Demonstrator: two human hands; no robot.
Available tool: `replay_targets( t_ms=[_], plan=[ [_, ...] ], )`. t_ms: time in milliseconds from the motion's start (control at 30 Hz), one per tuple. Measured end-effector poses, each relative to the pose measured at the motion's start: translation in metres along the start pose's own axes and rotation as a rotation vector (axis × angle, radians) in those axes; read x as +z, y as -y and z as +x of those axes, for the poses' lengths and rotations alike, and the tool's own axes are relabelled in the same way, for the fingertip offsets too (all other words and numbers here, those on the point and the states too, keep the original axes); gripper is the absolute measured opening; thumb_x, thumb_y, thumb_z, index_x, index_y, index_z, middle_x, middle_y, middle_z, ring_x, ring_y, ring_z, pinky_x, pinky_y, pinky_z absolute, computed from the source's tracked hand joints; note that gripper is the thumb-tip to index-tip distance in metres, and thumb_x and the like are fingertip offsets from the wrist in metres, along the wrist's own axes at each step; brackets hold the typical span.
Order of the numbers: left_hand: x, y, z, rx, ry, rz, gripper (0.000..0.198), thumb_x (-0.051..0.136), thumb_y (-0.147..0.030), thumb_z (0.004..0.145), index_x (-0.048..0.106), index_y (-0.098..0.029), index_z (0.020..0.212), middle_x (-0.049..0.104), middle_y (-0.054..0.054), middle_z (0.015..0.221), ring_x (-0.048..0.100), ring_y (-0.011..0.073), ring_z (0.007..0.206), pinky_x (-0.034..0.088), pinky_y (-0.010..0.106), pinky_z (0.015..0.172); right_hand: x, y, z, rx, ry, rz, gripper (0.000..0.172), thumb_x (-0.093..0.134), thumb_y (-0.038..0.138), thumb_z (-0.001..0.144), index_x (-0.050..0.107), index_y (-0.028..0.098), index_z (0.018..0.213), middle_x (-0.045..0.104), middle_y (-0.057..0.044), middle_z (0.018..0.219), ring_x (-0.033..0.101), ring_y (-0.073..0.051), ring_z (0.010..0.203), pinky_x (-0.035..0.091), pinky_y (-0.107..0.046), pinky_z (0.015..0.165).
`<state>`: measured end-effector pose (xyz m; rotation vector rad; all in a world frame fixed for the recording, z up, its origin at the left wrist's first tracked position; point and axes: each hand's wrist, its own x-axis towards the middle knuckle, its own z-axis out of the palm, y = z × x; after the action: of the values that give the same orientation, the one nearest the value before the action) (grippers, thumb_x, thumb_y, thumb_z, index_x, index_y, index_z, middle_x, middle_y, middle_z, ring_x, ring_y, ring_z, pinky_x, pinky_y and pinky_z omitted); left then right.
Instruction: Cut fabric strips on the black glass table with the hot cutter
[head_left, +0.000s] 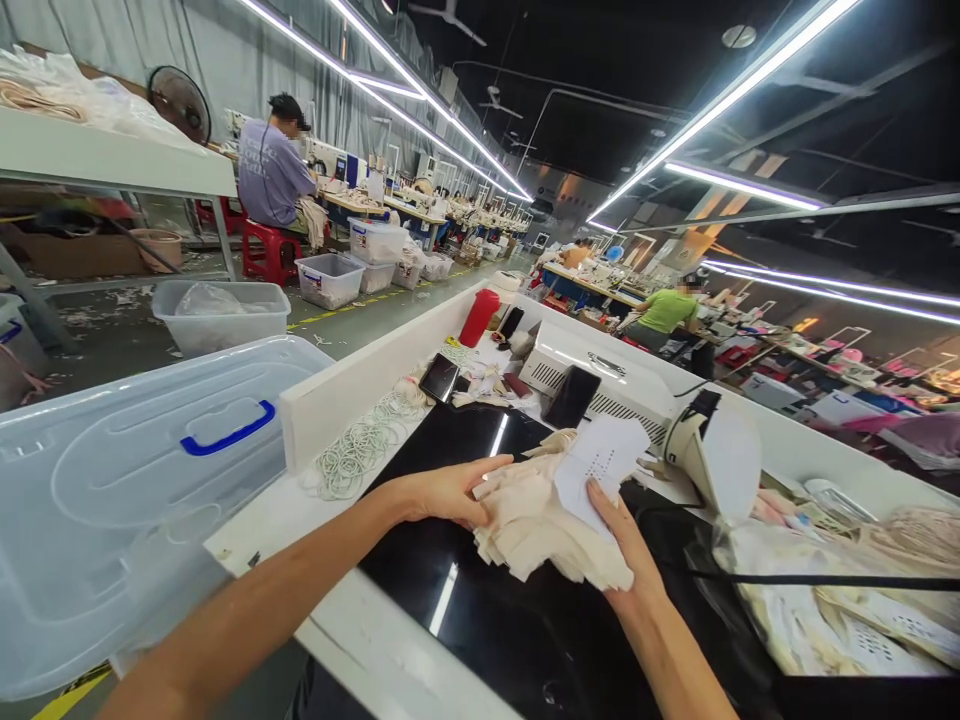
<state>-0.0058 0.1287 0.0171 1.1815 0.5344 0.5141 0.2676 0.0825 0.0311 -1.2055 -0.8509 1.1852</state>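
Between my two hands is a thick bundle of cream fabric pieces, fanned out in layers above a glossy black work surface. My left hand grips the bundle's left edge, with the fingers partly behind it. My right hand holds the right side, its thumb pressing on a white card with rows of small dark marks. The card lies on top of the fabric. Beyond the bundle, a dark phone-like slab leans against a white vented metal box.
Tangled pale cord lies along the left edge, near a phone and a red cylinder. A white lamp-like cone and plastic bags of fabric are at right. A lidded clear bin stands left. People sit at sewing machines beyond.
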Motion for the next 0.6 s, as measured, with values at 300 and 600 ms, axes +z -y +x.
replay_targets(
  t_ms=[300,600],
  plan=[
    [-0.001,-0.006,0.004,0.001,-0.215,-0.184,0.084,0.081,-0.052,0.088,0.046,-0.023,0.159,0.072,0.012,0.125,0.074,0.0183,0.092,0.061,0.036,0.091,0.014,0.023,0.009,-0.043,-0.036,0.060,0.067,0.093,0.054,0.073,0.072,0.026,0.131,0.085,-0.006,0.116,0.082,-0.036,0.107,0.070,-0.048,0.089],
    [-0.005,0.002,0.005,0.001,-0.263,-0.157,0.079,0.107,-0.054,0.053,0.072,-0.016,0.113,0.074,0.002,0.089,0.066,0.0104,0.068,0.056,0.020,0.065,0.064,0.027,0.030,-0.186,0.080,0.117,0.067,0.097,0.052,0.068,0.075,0.020,0.123,0.086,-0.010,0.101,0.083,-0.036,0.093,0.068,-0.047,0.084]
  ],
)
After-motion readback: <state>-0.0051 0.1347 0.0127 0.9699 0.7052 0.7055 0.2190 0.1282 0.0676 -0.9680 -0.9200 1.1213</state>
